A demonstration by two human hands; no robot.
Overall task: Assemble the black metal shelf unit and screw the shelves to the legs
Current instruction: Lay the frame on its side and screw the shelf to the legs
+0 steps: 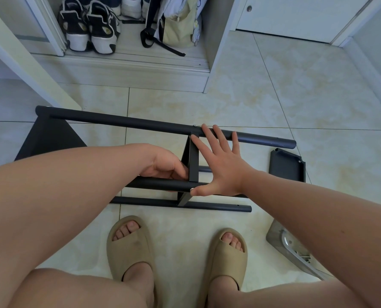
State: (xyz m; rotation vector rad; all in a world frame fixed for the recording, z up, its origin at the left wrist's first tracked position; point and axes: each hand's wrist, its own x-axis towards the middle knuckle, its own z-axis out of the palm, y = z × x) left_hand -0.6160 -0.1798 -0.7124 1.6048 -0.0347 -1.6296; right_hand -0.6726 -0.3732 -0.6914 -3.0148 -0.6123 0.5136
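**A:** Head view, looking down. Where is the shelf unit [140,201]?

**B:** On its side on the tiled floor [274,96], across the middle of the frame, just above the two beige slippers [129,245]. Its black tubes run left to right: a far leg [118,121] highest in the frame, a near leg [160,183] below it and a third leg [218,207] lowest.

**A:** And the shelves?

**B:** An end shelf [49,138] sits at the left end of the legs. A middle shelf [193,161] stands edge-on at centre, spanning from the far leg down to the near one. A loose shelf [287,167] lies flat at right, apart from the frame.

**A:** What are the hands doing?

**B:** The left hand [165,165] is just left of the middle shelf, its fingers curled onto the near leg. The right hand [220,167] is spread flat, with straight fingers. Its fingertips [216,130] lie on the far leg, and its thumb touches a screw head [191,189] on the near leg.

**A:** Any other hardware?

**B:** Another screw [194,125] shows on the far leg above the middle shelf. At lower right a clear plastic bag [280,238] holds metal parts, partly hidden by the right forearm.

**A:** And further back?

**B:** At upper left, sneakers [89,30] stand in an open cupboard with a pale backpack [178,25] to their right.
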